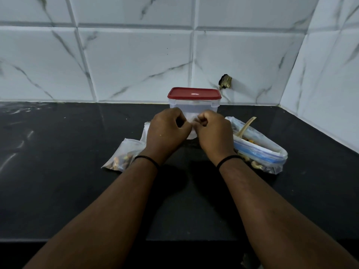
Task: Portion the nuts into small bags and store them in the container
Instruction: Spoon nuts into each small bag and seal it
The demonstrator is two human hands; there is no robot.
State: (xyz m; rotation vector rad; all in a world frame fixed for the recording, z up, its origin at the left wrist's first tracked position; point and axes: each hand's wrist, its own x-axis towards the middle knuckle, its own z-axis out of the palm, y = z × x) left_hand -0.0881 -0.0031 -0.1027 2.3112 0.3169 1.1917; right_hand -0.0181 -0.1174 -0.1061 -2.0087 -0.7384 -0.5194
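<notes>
The black desk (58, 191) runs back to a white marble-veined tiled wall (136, 61). Near the wall stands a clear plastic container (202, 106), its red lid (194, 93) on. Right of centre lies a large zip bag of mixed nuts (260, 150), mouth open, with a pale spoon (245, 126) standing in it. At the left lies 1 small bag (124, 154) holding nuts. In front of the container, the left hand (167, 131) and right hand (213, 131) meet, fingers curled, both pinching the top of another small clear bag (191, 123), mostly hidden behind them. A thin black band (147, 158) circles each wrist.
</notes>
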